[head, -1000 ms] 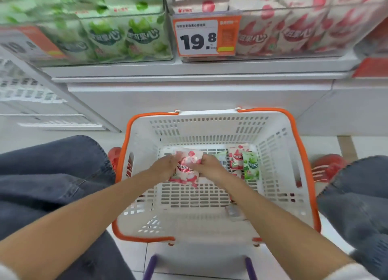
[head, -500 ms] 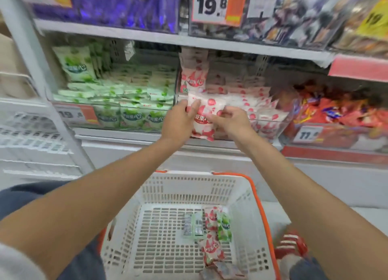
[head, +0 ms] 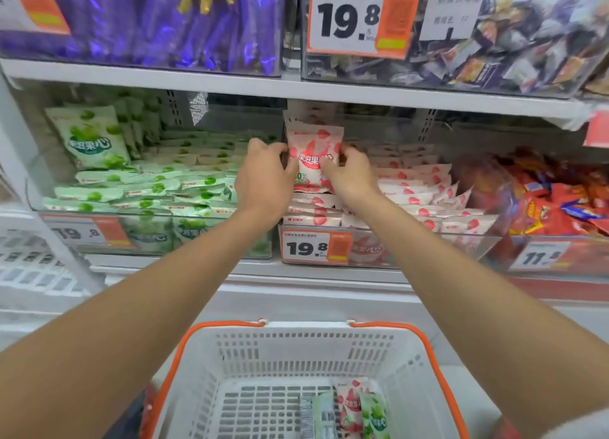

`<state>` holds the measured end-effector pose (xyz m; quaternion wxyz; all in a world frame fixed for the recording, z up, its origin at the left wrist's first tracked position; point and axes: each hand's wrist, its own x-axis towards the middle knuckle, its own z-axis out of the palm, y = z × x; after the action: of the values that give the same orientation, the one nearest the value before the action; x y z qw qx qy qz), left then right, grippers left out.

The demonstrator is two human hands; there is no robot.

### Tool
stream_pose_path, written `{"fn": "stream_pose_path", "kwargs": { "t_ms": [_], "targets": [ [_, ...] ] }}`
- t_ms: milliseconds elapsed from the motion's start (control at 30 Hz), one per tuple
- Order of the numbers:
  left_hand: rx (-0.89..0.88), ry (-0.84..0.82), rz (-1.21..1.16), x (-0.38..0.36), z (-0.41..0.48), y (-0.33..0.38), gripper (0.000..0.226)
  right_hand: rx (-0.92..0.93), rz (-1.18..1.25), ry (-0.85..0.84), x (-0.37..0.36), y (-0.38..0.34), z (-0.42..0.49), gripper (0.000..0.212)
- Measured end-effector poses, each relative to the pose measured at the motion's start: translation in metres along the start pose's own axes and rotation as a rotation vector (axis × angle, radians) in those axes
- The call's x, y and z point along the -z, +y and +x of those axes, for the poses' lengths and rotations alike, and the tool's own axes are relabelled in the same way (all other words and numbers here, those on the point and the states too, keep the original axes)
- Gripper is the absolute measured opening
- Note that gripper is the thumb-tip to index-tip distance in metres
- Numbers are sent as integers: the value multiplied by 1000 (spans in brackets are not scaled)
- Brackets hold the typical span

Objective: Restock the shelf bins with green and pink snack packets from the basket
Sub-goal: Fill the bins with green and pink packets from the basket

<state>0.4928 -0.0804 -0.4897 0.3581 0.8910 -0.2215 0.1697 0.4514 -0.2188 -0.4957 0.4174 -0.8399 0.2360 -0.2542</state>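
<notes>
Both hands are holding one pink packet upright at the left end of the pink bin, just right of the clear wall dividing it from the green bin. The left hand is pinching the packet's left edge with curled fingers. The right hand is pinching the right edge, its thumb lying across the printed front. The packet is standing with its long axis vertical and its face toward the person, its lower edge sitting just above the flat pink packets lying in rows below. A second upright packet is showing just behind it, farther in.

As I judge it, the coming move is turning on this: the packet is lying between the two hands and straight ahead of them, beyond the bin's front wall, over its own bin and not the green one to the left. Neither hand is nearer; both are touching it. Setting it down is probably calling for a short push away and down, keeping it upright against the one behind. The basket, near and below, is carrying a few remaining packets, pink and green, at its right side.
</notes>
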Motion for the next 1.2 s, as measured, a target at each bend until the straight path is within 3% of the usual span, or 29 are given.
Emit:
{"fn": "stream_pose_path", "kwargs": {
  "t_ms": [133, 433, 567, 733, 833, 900, 1000, 1100, 1200],
  "targets": [
    [18, 24, 28, 0, 0, 3, 21, 82, -102, -57, -7, 3, -3, 31],
    [16, 31, 74, 0, -3, 5, 22, 115, -224, 2, -2, -1, -17, 43],
    [-26, 6, 76, 7, -13, 4, 26, 169, -304, 135, 11, -5, -39, 49],
    [-26, 13, -5, 25, -61, 9, 15, 278, -310, 174, 23, 10, -103, 21],
    [38, -84, -55, 23, -113, -2, 7, 263, -287, 98, 17, 41, -154, 29],
    [168, -272, -76, 10, -150, -20, 6, 212, -286, 11, 7, 68, -190, 31],
    [290, -613, -24, -13, -198, -62, 10, 37, -385, -285, -10, 132, -235, 33],
    [315, -853, 88, -29, -226, -101, 17, -233, -540, -655, -28, 199, -268, 24],
    [325, -983, 153, -42, -238, -120, 19, -387, -601, -798, -45, 247, -295, 16]
  ]
}}
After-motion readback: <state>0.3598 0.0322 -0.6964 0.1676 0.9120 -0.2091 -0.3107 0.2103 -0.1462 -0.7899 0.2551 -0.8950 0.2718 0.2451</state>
